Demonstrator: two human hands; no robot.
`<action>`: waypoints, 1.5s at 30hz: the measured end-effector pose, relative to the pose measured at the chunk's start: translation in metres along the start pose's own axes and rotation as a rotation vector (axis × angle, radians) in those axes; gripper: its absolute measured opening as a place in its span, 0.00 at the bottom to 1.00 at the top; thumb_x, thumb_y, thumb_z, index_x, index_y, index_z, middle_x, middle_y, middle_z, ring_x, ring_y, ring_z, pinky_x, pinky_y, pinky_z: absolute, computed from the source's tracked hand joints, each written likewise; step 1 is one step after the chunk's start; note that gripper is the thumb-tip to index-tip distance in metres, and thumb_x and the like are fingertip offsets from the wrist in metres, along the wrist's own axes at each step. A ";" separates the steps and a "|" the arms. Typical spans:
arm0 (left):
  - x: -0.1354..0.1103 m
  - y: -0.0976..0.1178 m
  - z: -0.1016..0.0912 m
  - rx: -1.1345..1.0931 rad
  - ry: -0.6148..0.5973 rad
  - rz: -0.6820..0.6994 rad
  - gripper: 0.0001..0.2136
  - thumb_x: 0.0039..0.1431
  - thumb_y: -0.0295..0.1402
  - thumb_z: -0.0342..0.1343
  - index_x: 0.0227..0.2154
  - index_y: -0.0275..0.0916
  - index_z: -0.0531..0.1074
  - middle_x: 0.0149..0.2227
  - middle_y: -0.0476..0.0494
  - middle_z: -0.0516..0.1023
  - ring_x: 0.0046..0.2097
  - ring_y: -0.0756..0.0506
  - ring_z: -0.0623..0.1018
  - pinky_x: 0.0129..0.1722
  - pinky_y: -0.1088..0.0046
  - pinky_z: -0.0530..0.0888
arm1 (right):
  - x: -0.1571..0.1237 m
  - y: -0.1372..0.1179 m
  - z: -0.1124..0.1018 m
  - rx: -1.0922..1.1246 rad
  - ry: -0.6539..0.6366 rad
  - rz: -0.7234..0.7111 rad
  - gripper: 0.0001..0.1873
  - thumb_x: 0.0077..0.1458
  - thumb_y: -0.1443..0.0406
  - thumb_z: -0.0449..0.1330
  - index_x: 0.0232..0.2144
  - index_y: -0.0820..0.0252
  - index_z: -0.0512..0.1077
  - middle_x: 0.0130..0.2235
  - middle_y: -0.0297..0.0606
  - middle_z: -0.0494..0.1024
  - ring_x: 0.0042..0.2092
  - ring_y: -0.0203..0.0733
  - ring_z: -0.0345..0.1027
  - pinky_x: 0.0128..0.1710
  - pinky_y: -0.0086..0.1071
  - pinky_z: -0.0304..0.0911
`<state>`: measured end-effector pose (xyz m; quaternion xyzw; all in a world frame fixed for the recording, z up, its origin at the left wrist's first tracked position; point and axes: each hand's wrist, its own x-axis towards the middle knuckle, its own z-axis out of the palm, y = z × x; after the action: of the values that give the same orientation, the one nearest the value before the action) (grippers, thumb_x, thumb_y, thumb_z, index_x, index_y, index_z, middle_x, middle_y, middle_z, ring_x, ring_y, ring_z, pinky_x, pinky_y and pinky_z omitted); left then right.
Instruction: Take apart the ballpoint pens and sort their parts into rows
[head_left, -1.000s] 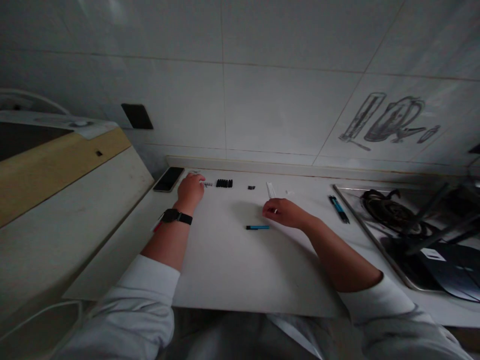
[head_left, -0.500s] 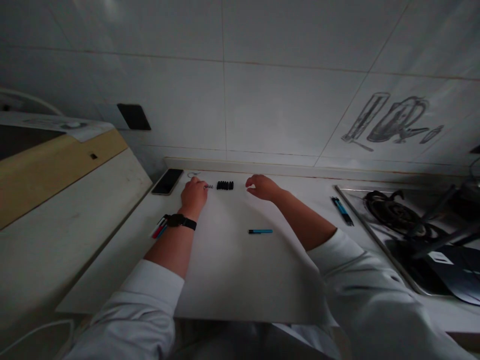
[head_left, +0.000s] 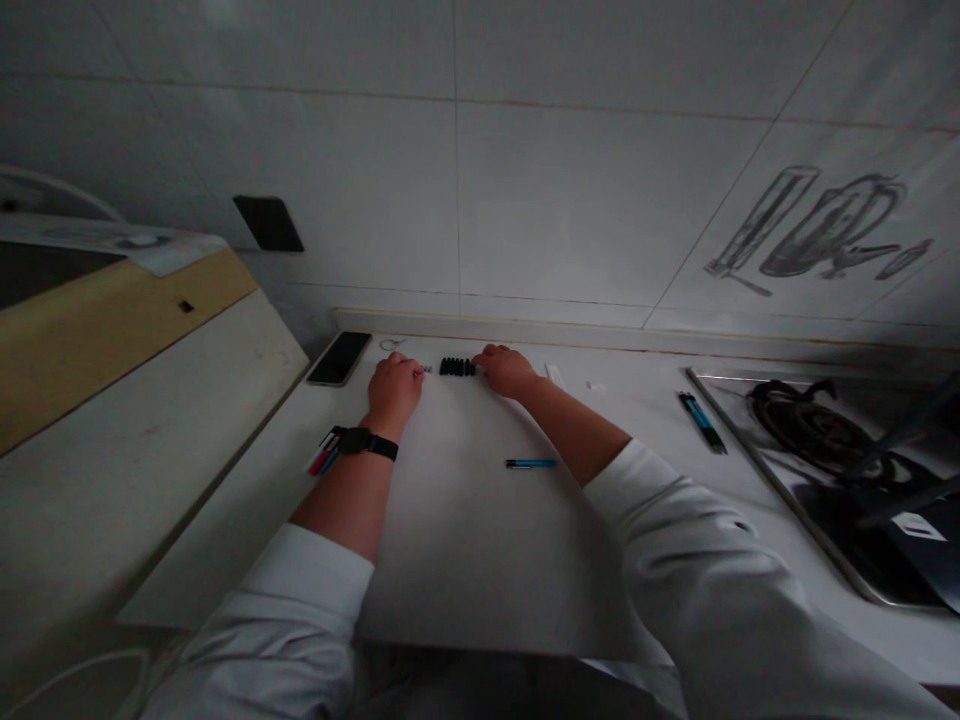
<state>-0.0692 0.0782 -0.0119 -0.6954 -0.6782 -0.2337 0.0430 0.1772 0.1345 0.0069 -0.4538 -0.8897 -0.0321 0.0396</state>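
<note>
My left hand, with a dark watch on the wrist, rests on the white tabletop with its fingers curled together. Small coiled metal pieces, like springs, lie at its fingertips; whether one is pinched is hidden. Just right of them, several short black cylinders stand side by side in a tight row. The fingers of my right hand are closed at the right end of that row, on the last small black cylinder. Nearer to me lies a blue and black pen.
A phone and a thin ring lie at the back left. Coloured pens are beside my left wrist. White sticks lie behind my right forearm. More blue pens sit by the gas stove. A tiled wall borders the back.
My right hand has moved left to the end of the black row, and its fingers have closed. White sticks behind that forearm have come into sight. My left hand has barely moved.
</note>
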 end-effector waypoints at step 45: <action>-0.046 0.094 0.007 -1.144 -0.430 -0.043 0.14 0.55 0.38 0.65 0.41 0.37 0.80 0.40 0.40 0.83 0.41 0.46 0.80 0.45 0.66 0.75 | -0.145 0.006 0.023 1.001 0.300 0.262 0.13 0.58 0.61 0.61 0.44 0.57 0.77 0.36 0.36 0.81 0.35 0.39 0.73 0.39 0.33 0.66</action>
<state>0.0251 0.0312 -0.0116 -0.6260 -0.4526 -0.4161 -0.4797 0.2661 0.0232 -0.0304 -0.4770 -0.7168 0.3367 0.3813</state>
